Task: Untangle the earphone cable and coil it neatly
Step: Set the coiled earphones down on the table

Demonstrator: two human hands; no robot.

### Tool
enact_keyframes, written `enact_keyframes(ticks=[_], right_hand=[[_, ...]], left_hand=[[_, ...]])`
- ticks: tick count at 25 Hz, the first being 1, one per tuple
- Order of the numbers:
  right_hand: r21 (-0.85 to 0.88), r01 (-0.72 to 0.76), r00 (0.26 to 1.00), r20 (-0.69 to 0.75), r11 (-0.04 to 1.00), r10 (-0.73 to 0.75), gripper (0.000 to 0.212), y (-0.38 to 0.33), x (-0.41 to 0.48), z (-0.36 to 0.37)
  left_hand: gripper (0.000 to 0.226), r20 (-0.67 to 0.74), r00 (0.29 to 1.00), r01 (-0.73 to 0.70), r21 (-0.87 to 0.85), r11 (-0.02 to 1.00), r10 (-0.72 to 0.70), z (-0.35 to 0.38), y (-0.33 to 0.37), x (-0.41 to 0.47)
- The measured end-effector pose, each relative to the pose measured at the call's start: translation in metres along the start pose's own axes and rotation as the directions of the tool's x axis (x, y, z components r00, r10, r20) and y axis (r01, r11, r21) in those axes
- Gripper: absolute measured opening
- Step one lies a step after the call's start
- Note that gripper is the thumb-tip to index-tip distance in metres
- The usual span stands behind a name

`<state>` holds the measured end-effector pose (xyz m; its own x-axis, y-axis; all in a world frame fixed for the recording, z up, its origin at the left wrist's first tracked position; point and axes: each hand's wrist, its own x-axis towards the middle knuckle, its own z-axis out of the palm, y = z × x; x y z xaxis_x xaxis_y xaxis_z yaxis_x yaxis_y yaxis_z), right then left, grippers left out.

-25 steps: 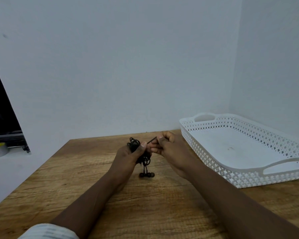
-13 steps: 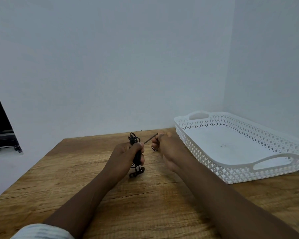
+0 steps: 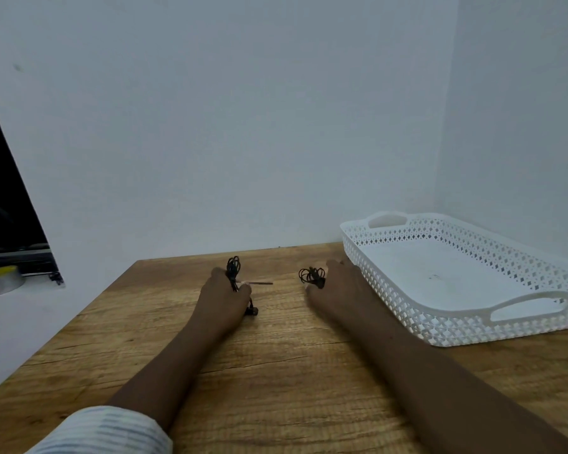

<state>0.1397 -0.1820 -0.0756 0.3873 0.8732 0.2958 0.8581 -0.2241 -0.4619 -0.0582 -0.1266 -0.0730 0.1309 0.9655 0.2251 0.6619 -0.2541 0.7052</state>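
We see L hand over wood table, fingers curled round black earphone cable. Loops stick up above fist, plug end juts right, earbuds hang under thumb. R hand well apart, near white basket. Second loop bunch at its fingertips. Can't tell if pinched or just touching, fingers hidden.

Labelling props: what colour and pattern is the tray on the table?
White tray, walls pierced with a diamond lattice; head view.
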Motion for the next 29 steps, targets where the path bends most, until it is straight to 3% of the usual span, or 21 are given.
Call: enact_keyframes(ticks=[3, 8, 13, 17, 20, 23, 29], right_hand=[[-0.049, -0.016, 0.999, -0.030, 0.999, 0.015, 0.054, 0.001, 0.002, 0.005], [-0.136, 0.013, 0.999, -0.046, 0.991, -0.019, 0.048, 0.000, 0.000, 0.006], [-0.199, 0.018, 0.996, -0.081, 0.980, -0.035, 0.047, 0.001, -0.001, 0.008], [-0.218, 0.004, 0.993, -0.112, 0.976, -0.029, 0.068, -0.001, 0.000, 0.012], [-0.197, -0.040, 0.992, -0.123, 0.980, 0.016, 0.072, -0.002, -0.003, 0.012], [-0.196, -0.002, 0.996, -0.083, 0.981, -0.015, 0.055, 0.002, -0.005, 0.008], [-0.097, 0.109, 0.988, -0.098, 0.989, -0.119, 0.034, -0.013, -0.010, 0.014]], left_hand=[[0.055, -0.100, 0.995, 0.023, 0.190, 0.981, -0.004, 0.006, -0.009, 0.007], [0.055, -0.091, 0.993, 0.084, 0.139, 0.987, -0.072, 0.005, -0.006, 0.006], [0.057, -0.148, 0.984, 0.132, 0.228, 0.965, -0.099, 0.008, 0.002, 0.002], [0.056, -0.182, 0.977, 0.156, 0.256, 0.954, -0.111, 0.011, 0.002, 0.005], [0.064, -0.227, 0.961, 0.181, 0.072, 0.981, -0.160, 0.001, 0.002, 0.009], [0.058, -0.277, 0.917, 0.230, -0.220, 0.948, -0.287, -0.031, -0.016, 0.017], [0.052, -0.145, 0.976, 0.157, -0.037, 0.987, -0.161, -0.018, -0.012, 0.010]])
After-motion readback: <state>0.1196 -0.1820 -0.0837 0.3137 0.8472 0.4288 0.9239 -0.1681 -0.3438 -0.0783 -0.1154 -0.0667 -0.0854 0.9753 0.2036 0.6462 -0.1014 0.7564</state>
